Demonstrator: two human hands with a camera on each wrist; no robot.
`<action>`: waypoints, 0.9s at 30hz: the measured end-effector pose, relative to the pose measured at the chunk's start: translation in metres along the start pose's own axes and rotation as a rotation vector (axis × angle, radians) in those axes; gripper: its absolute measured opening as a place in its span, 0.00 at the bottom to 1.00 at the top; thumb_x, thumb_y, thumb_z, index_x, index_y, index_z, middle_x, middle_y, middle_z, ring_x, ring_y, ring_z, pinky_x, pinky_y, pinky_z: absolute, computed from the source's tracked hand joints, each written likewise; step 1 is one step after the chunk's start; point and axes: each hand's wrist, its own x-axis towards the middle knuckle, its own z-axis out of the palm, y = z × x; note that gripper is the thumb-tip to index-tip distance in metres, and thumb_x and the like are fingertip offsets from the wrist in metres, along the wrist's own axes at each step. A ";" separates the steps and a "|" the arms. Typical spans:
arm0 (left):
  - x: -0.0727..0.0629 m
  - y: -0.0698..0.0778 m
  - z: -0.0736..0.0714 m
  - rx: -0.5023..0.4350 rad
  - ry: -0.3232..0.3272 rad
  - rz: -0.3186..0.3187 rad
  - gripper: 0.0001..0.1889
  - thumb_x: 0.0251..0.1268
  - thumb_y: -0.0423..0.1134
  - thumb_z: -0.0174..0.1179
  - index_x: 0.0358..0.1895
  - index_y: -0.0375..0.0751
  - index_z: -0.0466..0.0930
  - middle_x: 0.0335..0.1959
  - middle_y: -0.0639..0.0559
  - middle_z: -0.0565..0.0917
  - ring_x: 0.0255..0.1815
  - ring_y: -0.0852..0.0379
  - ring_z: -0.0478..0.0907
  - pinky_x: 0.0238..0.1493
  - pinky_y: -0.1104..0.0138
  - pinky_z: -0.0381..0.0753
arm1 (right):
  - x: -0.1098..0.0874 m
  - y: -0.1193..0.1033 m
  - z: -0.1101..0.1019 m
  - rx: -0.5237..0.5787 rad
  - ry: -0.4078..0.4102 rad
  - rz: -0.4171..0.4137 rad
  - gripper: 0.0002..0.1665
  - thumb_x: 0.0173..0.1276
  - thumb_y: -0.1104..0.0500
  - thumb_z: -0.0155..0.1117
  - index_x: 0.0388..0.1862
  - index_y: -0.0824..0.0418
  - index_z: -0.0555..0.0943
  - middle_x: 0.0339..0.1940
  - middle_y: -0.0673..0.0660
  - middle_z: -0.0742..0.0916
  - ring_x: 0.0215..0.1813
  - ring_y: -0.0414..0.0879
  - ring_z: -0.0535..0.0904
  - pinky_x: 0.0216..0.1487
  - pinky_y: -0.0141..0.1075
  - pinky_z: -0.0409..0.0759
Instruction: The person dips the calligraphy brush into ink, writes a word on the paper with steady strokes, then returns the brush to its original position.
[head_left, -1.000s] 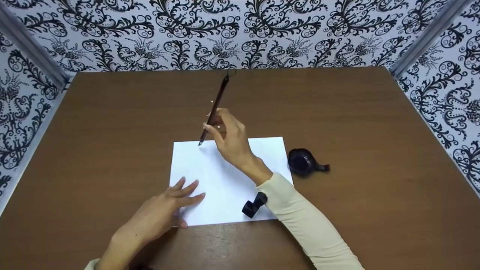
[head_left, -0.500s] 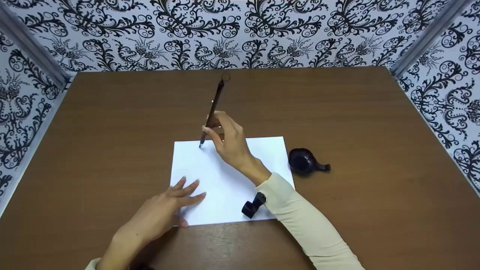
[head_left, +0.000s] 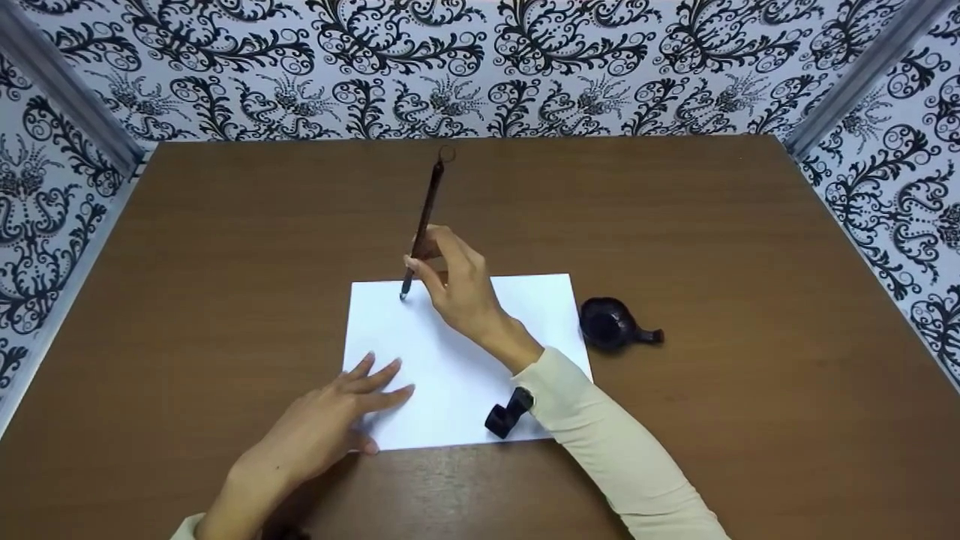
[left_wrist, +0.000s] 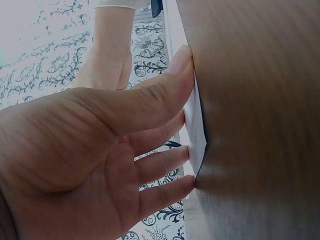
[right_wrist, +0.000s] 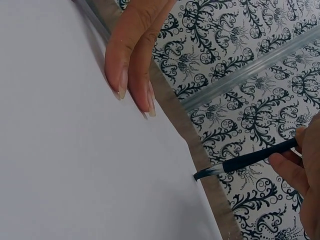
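Brush (head_left: 427,206), dark and slender, slants steeply in the person's right hand (head_left: 463,285), pinched between thumb and fingers. Its tip is down at the far left part of a white sheet of paper (head_left: 457,375); from where I stand, I can't quite tell whether it touches. The left hand (head_left: 315,420) rests with its fingers spread over the sheet's near left corner. Just right of the paper, a small black dish (head_left: 609,325) sits on the brown worktop (head_left: 765,360), its stubby handle pointing right.
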 end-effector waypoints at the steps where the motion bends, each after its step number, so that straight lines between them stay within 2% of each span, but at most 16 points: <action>1: 0.000 0.000 0.000 0.000 -0.002 -0.003 0.35 0.46 0.38 0.72 0.64 0.53 0.75 0.71 0.50 0.64 0.71 0.39 0.58 0.44 0.40 0.75 | 0.000 0.000 0.000 0.005 -0.004 -0.002 0.13 0.67 0.67 0.61 0.49 0.69 0.71 0.38 0.61 0.81 0.41 0.48 0.82 0.41 0.27 0.79; 10: -0.001 0.000 0.000 -0.009 0.011 0.018 0.35 0.46 0.38 0.72 0.63 0.52 0.75 0.70 0.49 0.65 0.70 0.39 0.58 0.43 0.41 0.76 | -0.001 -0.005 0.001 0.017 -0.057 0.008 0.15 0.68 0.67 0.60 0.52 0.69 0.70 0.38 0.60 0.81 0.41 0.46 0.82 0.41 0.28 0.79; 15: -0.002 -0.001 0.001 -0.009 0.044 0.045 0.35 0.44 0.37 0.72 0.63 0.51 0.76 0.69 0.49 0.66 0.70 0.40 0.59 0.45 0.43 0.76 | -0.001 -0.009 0.001 0.015 -0.086 0.004 0.15 0.69 0.67 0.59 0.51 0.69 0.70 0.38 0.58 0.80 0.40 0.44 0.82 0.39 0.28 0.80; 27: -0.003 -0.001 0.001 0.004 0.062 0.060 0.35 0.43 0.37 0.73 0.62 0.51 0.77 0.69 0.49 0.68 0.70 0.41 0.59 0.43 0.46 0.78 | -0.001 -0.017 0.000 0.001 -0.133 -0.010 0.14 0.68 0.66 0.60 0.50 0.67 0.71 0.36 0.58 0.81 0.40 0.43 0.83 0.32 0.24 0.78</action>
